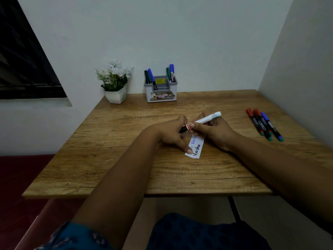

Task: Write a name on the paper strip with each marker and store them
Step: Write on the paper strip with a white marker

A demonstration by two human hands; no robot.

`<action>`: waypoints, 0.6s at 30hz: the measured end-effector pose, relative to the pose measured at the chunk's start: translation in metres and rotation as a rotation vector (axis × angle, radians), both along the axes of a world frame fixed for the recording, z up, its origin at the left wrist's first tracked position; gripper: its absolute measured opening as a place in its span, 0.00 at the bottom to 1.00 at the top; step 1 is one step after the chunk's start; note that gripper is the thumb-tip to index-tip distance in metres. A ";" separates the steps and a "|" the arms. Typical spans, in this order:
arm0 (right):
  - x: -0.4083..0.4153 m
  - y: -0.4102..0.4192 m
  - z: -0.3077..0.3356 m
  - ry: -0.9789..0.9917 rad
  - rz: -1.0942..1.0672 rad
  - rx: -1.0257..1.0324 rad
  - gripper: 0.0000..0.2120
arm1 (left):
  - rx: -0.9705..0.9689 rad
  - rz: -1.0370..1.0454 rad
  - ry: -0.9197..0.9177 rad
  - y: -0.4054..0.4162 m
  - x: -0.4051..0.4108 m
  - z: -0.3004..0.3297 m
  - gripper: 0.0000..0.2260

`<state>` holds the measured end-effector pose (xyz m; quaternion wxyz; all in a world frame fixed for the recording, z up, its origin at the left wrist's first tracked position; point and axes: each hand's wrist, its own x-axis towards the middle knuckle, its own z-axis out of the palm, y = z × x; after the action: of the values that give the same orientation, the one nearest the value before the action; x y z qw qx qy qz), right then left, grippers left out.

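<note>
Setting: pale walls, a dark window at left, and a wooden-grain bench (126, 168) set into the corner.

Hands: both forearms reach forward over the bench. The left hand (173, 134) has its fingers curled round the black cap end of a white-barrelled marker with a red band (201, 120), while one fingertip presses on the near end of the paper. The right hand (214, 130) grips the white barrel, which slants up and to the right between the two hands.

Count:
- One white paper strip (195, 147), lying flat under and between the hands, bearing a blue and a black written word.
- One held marker, directly above the strip's far end.
- Three loose markers (264, 124) side by side at the bench's right edge, well apart from the hands: two red-capped, one blue-capped.
- One grey plastic desk organiser (161, 94) at the rear wall, holding about five markers upright: dark, green and blue caps.
- One white pot of white artificial flowers (115, 82), left of the organiser.
</note>
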<state>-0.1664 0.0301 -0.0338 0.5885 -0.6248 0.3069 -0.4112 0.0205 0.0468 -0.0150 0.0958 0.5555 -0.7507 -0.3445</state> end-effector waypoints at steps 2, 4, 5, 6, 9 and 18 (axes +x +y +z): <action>0.000 -0.001 0.000 0.005 0.002 0.007 0.08 | 0.003 -0.002 -0.008 0.000 -0.001 0.000 0.37; 0.001 -0.001 -0.001 0.018 0.025 0.019 0.09 | -0.001 -0.009 0.009 0.000 -0.002 0.000 0.39; 0.003 -0.001 -0.001 0.027 0.024 0.025 0.11 | -0.004 -0.012 0.024 -0.001 -0.002 0.000 0.40; 0.006 -0.001 0.000 0.023 0.005 0.035 0.13 | -0.006 -0.008 0.041 -0.002 -0.002 -0.001 0.42; 0.013 -0.007 0.013 -0.071 -0.140 0.062 0.18 | -0.034 0.022 0.050 -0.007 0.005 0.003 0.49; 0.042 -0.068 0.085 0.889 -0.372 -0.504 0.16 | 0.079 -0.086 0.044 -0.010 0.025 0.003 0.19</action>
<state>-0.1245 -0.0379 0.0516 0.1514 -0.7953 0.5237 -0.2653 0.0450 0.0370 -0.0121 0.0756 0.5185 -0.7573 -0.3898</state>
